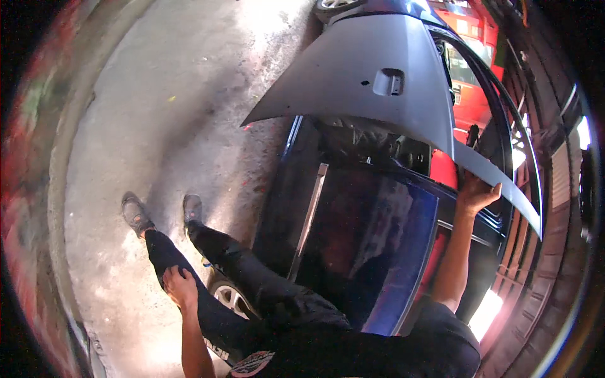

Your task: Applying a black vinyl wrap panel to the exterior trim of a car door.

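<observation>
A car's front door (353,69) in matte grey stands swung open ahead of me, with a handle recess (389,82) in its outer skin. My right hand (479,192) is closed around the rear edge of its window frame (488,173), thumb on the near side. The other fingers are partly hidden behind the frame. My left hand (180,286) lies on my dark trouser leg, holding nothing, its fingers loosely apart. Between my arms is the dark blue rear door (359,233), with a light trim strip (309,220) along it.
A rear wheel (230,297) sits beside my legs, and a front wheel (337,4) shows at the top. Through the window frame a red vehicle (466,104) is visible. Concrete floor (132,120) stretches to the left. Corrugated metal sheeting (535,302) stands on the right.
</observation>
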A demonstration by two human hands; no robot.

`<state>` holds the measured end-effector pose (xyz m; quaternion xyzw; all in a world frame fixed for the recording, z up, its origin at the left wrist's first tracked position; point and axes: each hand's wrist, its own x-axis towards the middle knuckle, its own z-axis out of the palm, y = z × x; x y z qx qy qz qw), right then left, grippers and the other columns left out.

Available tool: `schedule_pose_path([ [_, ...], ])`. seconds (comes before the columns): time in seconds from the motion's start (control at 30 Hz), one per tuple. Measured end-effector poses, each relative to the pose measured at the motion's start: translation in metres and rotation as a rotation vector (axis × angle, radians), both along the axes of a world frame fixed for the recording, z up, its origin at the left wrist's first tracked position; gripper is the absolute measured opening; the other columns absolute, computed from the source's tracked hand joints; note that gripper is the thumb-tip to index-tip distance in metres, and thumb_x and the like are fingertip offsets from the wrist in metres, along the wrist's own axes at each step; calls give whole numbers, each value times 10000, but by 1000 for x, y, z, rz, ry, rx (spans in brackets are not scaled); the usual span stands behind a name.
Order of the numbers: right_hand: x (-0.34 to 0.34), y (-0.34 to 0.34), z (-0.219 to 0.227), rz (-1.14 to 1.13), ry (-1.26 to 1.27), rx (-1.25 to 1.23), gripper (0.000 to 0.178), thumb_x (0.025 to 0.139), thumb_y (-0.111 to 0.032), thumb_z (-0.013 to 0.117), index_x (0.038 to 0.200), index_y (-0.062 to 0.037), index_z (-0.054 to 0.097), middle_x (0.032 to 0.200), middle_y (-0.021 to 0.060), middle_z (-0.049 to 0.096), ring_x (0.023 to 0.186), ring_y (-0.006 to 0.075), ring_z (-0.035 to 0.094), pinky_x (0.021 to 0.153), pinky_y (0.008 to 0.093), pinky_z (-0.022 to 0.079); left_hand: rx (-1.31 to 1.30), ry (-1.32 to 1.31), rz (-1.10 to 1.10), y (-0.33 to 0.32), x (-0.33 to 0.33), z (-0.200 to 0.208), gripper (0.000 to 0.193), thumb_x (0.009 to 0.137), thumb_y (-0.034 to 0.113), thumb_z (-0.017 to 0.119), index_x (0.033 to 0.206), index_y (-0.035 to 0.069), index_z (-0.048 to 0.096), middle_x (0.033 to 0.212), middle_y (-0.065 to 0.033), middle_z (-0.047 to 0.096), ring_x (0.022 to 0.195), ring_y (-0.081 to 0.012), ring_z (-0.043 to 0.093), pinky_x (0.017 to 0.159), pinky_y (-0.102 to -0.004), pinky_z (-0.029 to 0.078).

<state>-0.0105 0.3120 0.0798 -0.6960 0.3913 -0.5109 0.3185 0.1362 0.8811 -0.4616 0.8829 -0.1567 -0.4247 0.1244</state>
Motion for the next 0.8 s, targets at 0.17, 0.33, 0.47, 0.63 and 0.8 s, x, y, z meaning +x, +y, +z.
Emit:
schedule_pose_path([
  [0.17,-32,8,11,-58,16,99,610,895,-447,584,1362,-55,554,1420,187,558,1348,378,496,1128,597,363,14,42,12,-1,2,1,308,888,196,669,1138,17,682,1254,-195,633,1217,-375,569,1033,-495,455],
  [0.33,-97,-2,33,19,-28,286,597,870,-327,579,1354,21,551,1459,231,519,1386,401,460,1145,599,349,-11,20,31,0,4,1,293,879,182,679,1121,18,683,1207,-179,646,1182,-367,587,1006,-490,470],
  [0.47,-152,-24,38,-404,58,260,305,863,-240,598,1071,-22,642,1077,132,689,1029,313,669,925,497,530,-28,-30,23,3,7,-2,279,866,176,688,1095,16,685,1186,-185,656,1146,-374,605,987,-480,484],
  [0.63,-183,-33,28,-490,70,243,140,862,-221,615,877,-82,622,833,54,658,790,255,658,767,432,541,-28,-34,6,4,13,-2,288,873,180,683,1103,5,682,1190,-188,654,1155,-375,600,994,-479,483],
  [0.8,-196,-28,29,-542,35,269,113,859,-216,622,851,-103,619,801,37,645,753,249,642,745,416,544,-25,10,7,1,21,0,282,875,182,675,1094,4,681,1176,-188,654,1154,-377,596,997,-478,482],
])
